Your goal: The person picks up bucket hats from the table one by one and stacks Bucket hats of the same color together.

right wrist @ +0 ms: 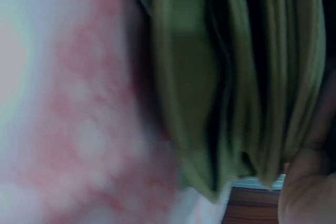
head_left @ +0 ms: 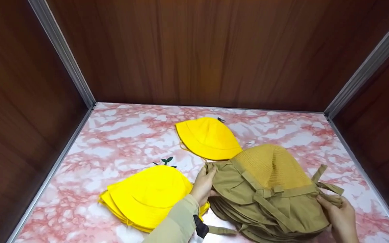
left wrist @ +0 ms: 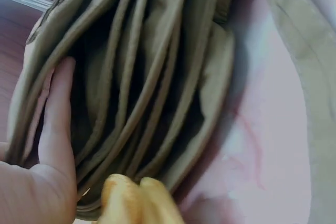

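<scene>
A stack of khaki sun hats (head_left: 228, 211) lies at the front right, brims layered on one another. The top khaki hat (head_left: 268, 168) has a mesh crown and ribbon ties. My left hand (head_left: 204, 184) pinches its brim on the left, thumb above. In the left wrist view, the fingers (left wrist: 58, 114) reach under the uppermost brim, over several brim layers (left wrist: 142, 77). On the right side, my right hand (head_left: 341, 214) grips the same hat's brim near a ribbon. The right wrist view shows that hand (right wrist: 310, 187) beside the stacked brims (right wrist: 236, 77).
Left of my left forearm sits a stack of yellow bucket hats (head_left: 150, 192) with a green sprout on top. Another yellow hat (head_left: 209, 138) lies farther back, close behind the khaki hat. Brown wood-grain panels (head_left: 194, 50) with metal edges enclose the pink marbled table (head_left: 113, 135).
</scene>
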The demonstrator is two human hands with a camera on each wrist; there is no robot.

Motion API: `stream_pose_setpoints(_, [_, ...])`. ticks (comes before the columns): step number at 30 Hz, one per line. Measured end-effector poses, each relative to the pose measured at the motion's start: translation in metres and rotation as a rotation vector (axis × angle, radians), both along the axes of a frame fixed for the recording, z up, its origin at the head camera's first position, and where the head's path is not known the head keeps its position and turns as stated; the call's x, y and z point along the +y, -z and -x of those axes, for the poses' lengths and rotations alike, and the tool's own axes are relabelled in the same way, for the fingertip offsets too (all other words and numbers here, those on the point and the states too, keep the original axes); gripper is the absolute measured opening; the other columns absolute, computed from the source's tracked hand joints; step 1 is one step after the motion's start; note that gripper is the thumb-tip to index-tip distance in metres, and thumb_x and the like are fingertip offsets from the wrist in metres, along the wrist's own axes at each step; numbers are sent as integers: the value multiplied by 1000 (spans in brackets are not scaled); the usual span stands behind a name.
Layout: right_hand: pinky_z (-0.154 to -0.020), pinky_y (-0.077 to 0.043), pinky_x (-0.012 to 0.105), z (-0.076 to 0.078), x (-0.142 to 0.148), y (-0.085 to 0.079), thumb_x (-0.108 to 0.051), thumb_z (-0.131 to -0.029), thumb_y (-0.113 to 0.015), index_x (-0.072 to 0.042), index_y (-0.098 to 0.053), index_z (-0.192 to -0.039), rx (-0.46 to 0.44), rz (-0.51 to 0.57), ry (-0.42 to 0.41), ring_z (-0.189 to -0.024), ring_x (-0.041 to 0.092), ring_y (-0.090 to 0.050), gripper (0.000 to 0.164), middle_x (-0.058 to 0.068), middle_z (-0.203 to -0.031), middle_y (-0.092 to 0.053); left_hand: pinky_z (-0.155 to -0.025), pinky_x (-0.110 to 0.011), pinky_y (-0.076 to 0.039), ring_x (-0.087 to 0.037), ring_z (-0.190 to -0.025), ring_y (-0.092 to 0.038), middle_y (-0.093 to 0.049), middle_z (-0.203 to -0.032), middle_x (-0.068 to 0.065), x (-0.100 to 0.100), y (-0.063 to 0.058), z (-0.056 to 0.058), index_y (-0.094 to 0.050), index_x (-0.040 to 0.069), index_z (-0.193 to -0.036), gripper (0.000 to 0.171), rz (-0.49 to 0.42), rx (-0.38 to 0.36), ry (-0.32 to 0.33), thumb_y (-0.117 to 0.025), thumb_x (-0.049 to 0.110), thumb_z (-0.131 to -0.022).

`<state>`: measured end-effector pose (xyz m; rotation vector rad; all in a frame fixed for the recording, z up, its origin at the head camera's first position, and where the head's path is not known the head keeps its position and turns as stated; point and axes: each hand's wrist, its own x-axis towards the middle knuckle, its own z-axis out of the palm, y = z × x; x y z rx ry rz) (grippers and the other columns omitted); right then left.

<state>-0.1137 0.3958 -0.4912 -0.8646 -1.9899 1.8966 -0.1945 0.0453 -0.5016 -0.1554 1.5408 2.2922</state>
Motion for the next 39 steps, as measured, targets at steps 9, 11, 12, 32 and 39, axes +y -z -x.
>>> stream_pose_setpoints(9, [-59, -45, 10, 0, 3, -33, -4, -80, -70, -10, -67, -98, 48, -199, -32, -68, -5, -56, 20, -20, -76, -63, -59, -47, -55, -27, -69, -64, -57, -106, -18, -18, -22, 5, -36, 3, -134, 50, 389, 153, -14, -54, 5, -87])
stream_pose_setpoints(11, [-60, -43, 9, 2, 0, -40, -4, -82, -67, -7, -66, -103, 71, -277, -9, -70, -6, -55, 21, -22, -76, -62, -68, -46, -55, -27, -80, -63, -56, -110, -15, -22, -30, 6, -40, 4, -132, 48, 585, 260, 2, -54, 8, -86])
stream_pose_setpoints(12, [-62, -41, 8, 3, -1, -42, -4, -83, -65, -6, -67, -104, 81, -346, 4, -71, -8, -53, 22, -24, -77, -61, -72, -45, -54, -28, -86, -62, -55, -111, -14, -22, -34, 6, -43, 6, -130, 46, 693, 314, -5, -55, 10, -86])
stream_pose_setpoints(32, [-95, -4, 76, 62, -101, -38, -47, -89, -56, -17, -26, -147, 118, -1052, -743, -137, 46, 8, 72, 19, -153, -10, -113, -48, -13, -27, -142, -2, -4, -156, 7, 72, -52, -6, -13, 24, -149, 63, 1661, 933, 420, -35, 49, -96])
stream_pose_setpoints(39, [-91, -2, 80, 66, -108, -27, -51, -88, -53, -23, -15, -149, -14, -1070, -786, -135, 50, 9, 77, 19, -154, 5, -111, -49, -20, -25, -142, -7, -6, -156, 8, 75, -37, -4, -14, 26, -149, 59, 1677, 920, 459, -30, 50, -97])
